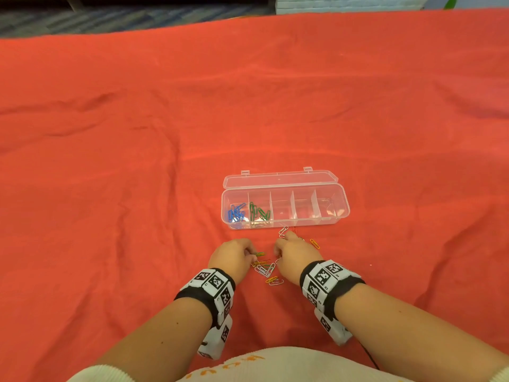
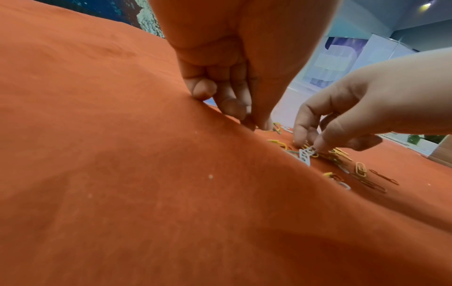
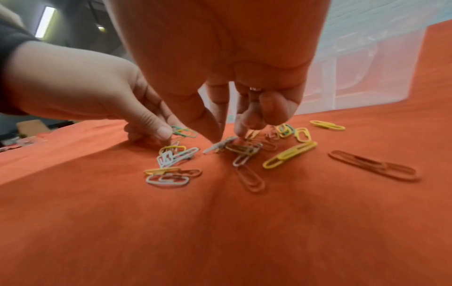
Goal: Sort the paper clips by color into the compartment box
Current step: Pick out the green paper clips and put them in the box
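Observation:
A clear compartment box (image 1: pixel 334 213) lies open on the red cloth, with blue clips (image 1: pixel 236 212) in its leftmost cell and green clips (image 1: pixel 259 212) in the second. The other cells look empty. Loose paper clips (image 1: pixel 266 268), white, yellow, red and green, lie scattered in front of the box between my hands. My left hand (image 1: pixel 252 255) has its fingers curled, and thumb and forefinger pinch a green clip (image 3: pixel 184 131) at the pile's left edge. My right hand (image 3: pixel 221 138) pinches a white clip (image 3: pixel 220 144) that is tilted up off the cloth.
The red cloth (image 1: pixel 137 161) is wrinkled and covers the whole table. A yellow clip (image 1: pixel 314 243) and a white one (image 1: pixel 283 231) lie apart near the box's front wall. The table's far edge and a patterned floor show at the top.

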A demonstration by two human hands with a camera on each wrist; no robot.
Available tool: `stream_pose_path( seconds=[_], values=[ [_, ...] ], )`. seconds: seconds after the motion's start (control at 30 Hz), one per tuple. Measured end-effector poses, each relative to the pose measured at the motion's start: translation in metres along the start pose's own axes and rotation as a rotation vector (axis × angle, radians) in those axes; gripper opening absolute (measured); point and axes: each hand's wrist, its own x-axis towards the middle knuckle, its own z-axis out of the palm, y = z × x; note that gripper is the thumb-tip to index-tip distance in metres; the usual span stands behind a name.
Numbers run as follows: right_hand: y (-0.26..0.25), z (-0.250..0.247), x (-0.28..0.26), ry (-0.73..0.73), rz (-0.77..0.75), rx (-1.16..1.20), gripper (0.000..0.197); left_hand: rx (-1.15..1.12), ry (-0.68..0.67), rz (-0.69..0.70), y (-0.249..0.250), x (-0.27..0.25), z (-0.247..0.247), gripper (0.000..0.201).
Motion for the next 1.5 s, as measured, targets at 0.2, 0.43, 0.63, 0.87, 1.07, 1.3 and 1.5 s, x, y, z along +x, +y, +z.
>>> stream_pose_path(
  seconds=[0.2,0.43,0.63,0.87,1.07,1.3,1.5],
  values=[
    [-0.014,0.012,-0.003,-0.033,-0.069,-0.018,0.02,-0.028,0.031,0.007,0.0,0.0,-0.002,0.008],
    [-0.013,0.014,0.002,-0.099,0.021,0.001,0.02,-0.025,0.036,0.015,-0.002,0.0,-0.003,0.006],
    [-0.009,0.002,0.005,-0.141,0.065,0.079,0.007,-0.022,0.026,0.029,0.0,0.003,-0.001,0.005],
    [0.008,-0.01,0.007,-0.008,0.106,0.385,0.016,-0.085,0.014,0.02,0.002,0.005,0.002,0.006],
    [0.01,-0.013,0.007,-0.027,0.144,0.516,0.03,-0.077,0.053,0.05,0.004,0.007,0.003,0.005],
    [0.015,-0.014,0.01,-0.084,0.118,0.444,0.027,-0.147,0.116,0.085,0.006,0.008,0.004,0.005],
    [0.013,-0.01,0.004,0.03,0.102,0.564,0.016,-0.314,0.038,0.002,0.006,0.008,0.006,0.016]
  ],
)
